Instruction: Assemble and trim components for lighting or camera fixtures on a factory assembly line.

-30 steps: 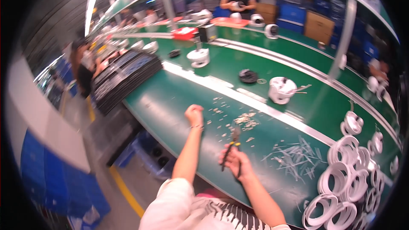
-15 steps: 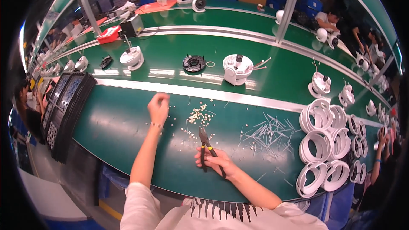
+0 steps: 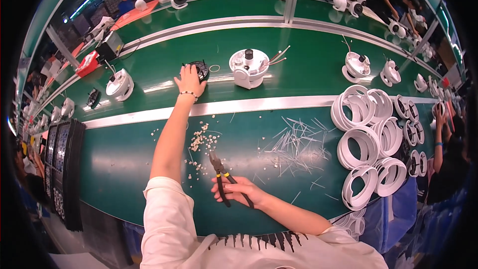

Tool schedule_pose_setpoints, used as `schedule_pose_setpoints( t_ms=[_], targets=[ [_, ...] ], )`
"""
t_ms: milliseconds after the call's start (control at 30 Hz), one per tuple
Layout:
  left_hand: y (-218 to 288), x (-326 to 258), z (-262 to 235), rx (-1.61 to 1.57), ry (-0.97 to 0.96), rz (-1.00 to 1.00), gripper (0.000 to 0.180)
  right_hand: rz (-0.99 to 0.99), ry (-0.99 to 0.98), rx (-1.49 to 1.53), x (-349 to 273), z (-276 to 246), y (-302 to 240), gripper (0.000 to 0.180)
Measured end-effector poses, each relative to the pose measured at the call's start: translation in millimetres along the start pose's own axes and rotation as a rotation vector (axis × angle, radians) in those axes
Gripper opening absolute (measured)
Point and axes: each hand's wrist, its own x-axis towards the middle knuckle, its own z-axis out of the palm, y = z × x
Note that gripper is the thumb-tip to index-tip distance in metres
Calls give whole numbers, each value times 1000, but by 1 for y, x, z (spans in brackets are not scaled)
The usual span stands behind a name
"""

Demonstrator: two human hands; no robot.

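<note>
My left hand point(image 3: 189, 80) reaches far across the green bench point(image 3: 124, 159) and rests on a small black round part point(image 3: 199, 68) beyond the metal strip. A bead bracelet circles that wrist. My right hand point(image 3: 237, 190) stays near the front edge, closed around the black handles of a pair of cutting pliers point(image 3: 220, 171) whose jaws point away from me. A white round housing point(image 3: 248, 65) with loose wires stands just right of the black part.
Small white cut bits point(image 3: 201, 139) and thin clear strips point(image 3: 295, 142) litter the bench. Stacked white rings point(image 3: 371, 144) fill the right side. Black trays point(image 3: 62, 169) lie at the left edge. More white housings point(image 3: 119, 83) sit along the far lane; other people work beyond.
My left arm has stretched forward from the near lane over the metal strip onto the black round part. My right hand keeps the pliers in about the same place.
</note>
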Motion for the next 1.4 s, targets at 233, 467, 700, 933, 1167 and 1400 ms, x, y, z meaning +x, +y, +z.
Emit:
schedule_pose_setpoints(
  t_ms=[233, 467, 700, 933, 1167, 1400],
  targets=[
    [-47, 70, 31, -152, 175, -30, 64, -523, 315, -1624, -54, 46, -41, 51],
    [-41, 119, 52, -31, -142, 0, 66, -318, 432, -2008, -75, 18, 2, 58],
    [-98, 100, 38, -1028, -225, 63, 33, -911, 1178, -2027, -181, 66, -77, 31],
    [-74, -87, -68, -1932, -517, -530, 23, -374, 1610, -2070, -248, 27, -70, 19],
    [-65, -180, -105, -2109, -406, -699, 27, -562, 1745, -1982, -236, 45, -83, 14],
    [-14, -193, -117, -1971, -119, -214, 32, -474, 933, -1459, -149, 104, -79, 18]
  ],
)
